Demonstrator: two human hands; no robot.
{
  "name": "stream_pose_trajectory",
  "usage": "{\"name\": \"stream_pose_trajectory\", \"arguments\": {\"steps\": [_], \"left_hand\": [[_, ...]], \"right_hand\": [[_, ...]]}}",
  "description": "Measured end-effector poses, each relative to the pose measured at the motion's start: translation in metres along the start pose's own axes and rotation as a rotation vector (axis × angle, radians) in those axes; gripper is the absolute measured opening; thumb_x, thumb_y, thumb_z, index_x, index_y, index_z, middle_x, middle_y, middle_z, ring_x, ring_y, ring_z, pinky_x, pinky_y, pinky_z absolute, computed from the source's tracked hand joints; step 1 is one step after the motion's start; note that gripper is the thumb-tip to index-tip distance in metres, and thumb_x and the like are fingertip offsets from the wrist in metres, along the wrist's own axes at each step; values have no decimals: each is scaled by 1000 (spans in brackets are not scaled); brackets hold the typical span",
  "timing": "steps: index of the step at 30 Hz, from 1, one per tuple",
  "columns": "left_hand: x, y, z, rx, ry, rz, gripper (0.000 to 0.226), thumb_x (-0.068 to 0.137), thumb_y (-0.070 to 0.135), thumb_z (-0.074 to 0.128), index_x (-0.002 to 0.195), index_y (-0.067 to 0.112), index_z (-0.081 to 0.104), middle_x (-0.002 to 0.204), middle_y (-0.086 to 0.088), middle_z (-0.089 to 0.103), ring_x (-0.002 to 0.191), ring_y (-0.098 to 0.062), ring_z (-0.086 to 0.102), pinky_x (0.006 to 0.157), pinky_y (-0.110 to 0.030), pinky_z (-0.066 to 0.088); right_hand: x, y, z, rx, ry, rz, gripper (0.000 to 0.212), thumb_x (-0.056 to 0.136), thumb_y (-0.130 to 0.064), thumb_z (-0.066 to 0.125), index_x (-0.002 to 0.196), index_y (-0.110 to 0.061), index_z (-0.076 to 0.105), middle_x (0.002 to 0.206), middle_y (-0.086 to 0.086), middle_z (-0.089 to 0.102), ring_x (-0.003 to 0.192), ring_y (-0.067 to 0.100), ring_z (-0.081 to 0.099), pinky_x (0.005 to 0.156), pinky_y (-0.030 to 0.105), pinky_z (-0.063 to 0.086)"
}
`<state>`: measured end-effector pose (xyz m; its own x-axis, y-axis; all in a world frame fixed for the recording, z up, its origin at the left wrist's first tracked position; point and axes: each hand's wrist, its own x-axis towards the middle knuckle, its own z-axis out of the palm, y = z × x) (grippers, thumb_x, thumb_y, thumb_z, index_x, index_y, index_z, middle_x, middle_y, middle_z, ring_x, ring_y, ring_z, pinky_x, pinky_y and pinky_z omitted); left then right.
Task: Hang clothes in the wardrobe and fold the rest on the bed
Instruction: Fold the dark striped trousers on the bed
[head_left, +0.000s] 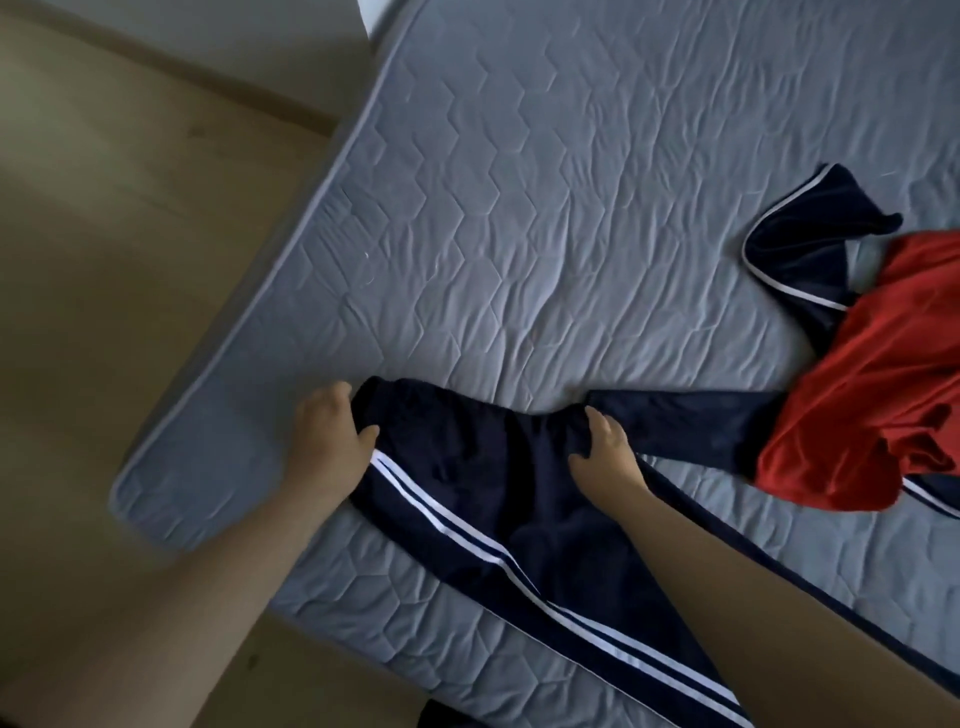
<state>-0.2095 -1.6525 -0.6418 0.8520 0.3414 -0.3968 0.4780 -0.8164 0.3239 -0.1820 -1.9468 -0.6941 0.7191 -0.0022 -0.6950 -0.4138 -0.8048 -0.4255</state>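
Grey quilted bed (571, 208) is seen, with navy striped trousers (467, 499) laid on its near part. Their waistband (467, 410) is gripped at the left end by the left hand (327, 436) and pinched at the right end by the right hand (602, 452). A red garment (872, 389) is heaped at the right.

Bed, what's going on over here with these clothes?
A person is handling navy pants laid out on the mattress. The left grip holds one end of the waistband and the right grip pinches the other. To the right, a red garment lies crumpled over another navy piece with white trim. Nothing looks folded yet.
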Motion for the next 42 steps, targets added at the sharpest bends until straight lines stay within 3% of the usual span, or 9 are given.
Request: {"name": "stream_pose_trajectory", "arguments": {"steps": [6, 13, 17, 22, 25, 27, 31, 36, 42], "left_hand": [[-55, 50, 52, -101, -150, 53, 45, 88, 22, 65, 127, 7, 48, 119, -11, 55, 101, -25, 57, 87, -36, 48], [-133, 132, 123, -77, -306, 249, 30, 89, 23, 62, 116, 13, 55, 116, -3, 57, 100, -18, 57, 86, -31, 48], [-185, 186, 170, -55, -368, 336, 22, 88, 21, 63, 110, 16, 58, 107, 2, 59, 92, -13, 57, 83, -28, 48], [-257, 250, 241, 9, -475, 427, 18, 89, 22, 62, 107, 18, 58, 104, 6, 57, 89, -10, 55, 79, -25, 47], [-295, 282, 283, 49, -541, 481, 16, 89, 21, 62, 104, 18, 58, 101, 7, 57, 86, -10, 56, 78, -27, 48], [-317, 300, 312, 77, -589, 516, 14, 88, 20, 63, 101, 19, 59, 99, 8, 58, 84, -10, 56, 77, -28, 48], [-349, 322, 365, 184, -677, 595, 15, 85, 22, 66, 99, 22, 59, 99, 10, 56, 86, -9, 56, 74, -23, 45], [-364, 324, 416, 339, -715, 667, 22, 81, 26, 72, 99, 23, 61, 99, 11, 54, 86, -9, 53, 71, -20, 41], [-360, 318, 452, 513, -692, 781, 38, 80, 32, 74, 111, 21, 57, 110, 5, 52, 102, -15, 50, 84, -27, 45]], "right_hand": [[-30, 46, -9, 50, 6, 59, 47, 94, -15, 53, 140, -13, 44, 141, 11, 45, 120, 25, 50, 96, 33, 44], [-95, 173, -36, 177, 89, 215, 36, 94, -15, 51, 130, -13, 56, 123, 7, 59, 80, 10, 52, 63, 21, 40], [-147, 271, -47, 277, 145, 361, 35, 92, -12, 52, 126, -12, 58, 125, 7, 61, 95, 19, 58, 75, 22, 40], [-215, 397, -57, 350, 181, 530, 35, 94, -12, 50, 128, -12, 57, 124, 6, 62, 82, 12, 55, 63, 22, 40], [-242, 457, -59, 346, 194, 595, 32, 94, -12, 47, 122, -12, 60, 117, 11, 65, 96, 25, 59, 70, 24, 37], [-254, 490, -59, 347, 199, 624, 29, 92, -11, 45, 115, -9, 63, 112, 14, 67, 95, 29, 59, 70, 27, 36], [-263, 542, -51, 433, 237, 677, 28, 92, -12, 47, 114, -7, 64, 112, 14, 67, 105, 33, 60, 77, 30, 40], [-248, 576, -36, 585, 309, 708, 27, 94, -18, 49, 114, -8, 63, 108, 9, 68, 100, 28, 60, 74, 26, 39], [-217, 587, -25, 645, 381, 705, 14, 91, -25, 56, 83, -14, 57, 79, 2, 61, 81, 24, 59, 65, 29, 39]]}}
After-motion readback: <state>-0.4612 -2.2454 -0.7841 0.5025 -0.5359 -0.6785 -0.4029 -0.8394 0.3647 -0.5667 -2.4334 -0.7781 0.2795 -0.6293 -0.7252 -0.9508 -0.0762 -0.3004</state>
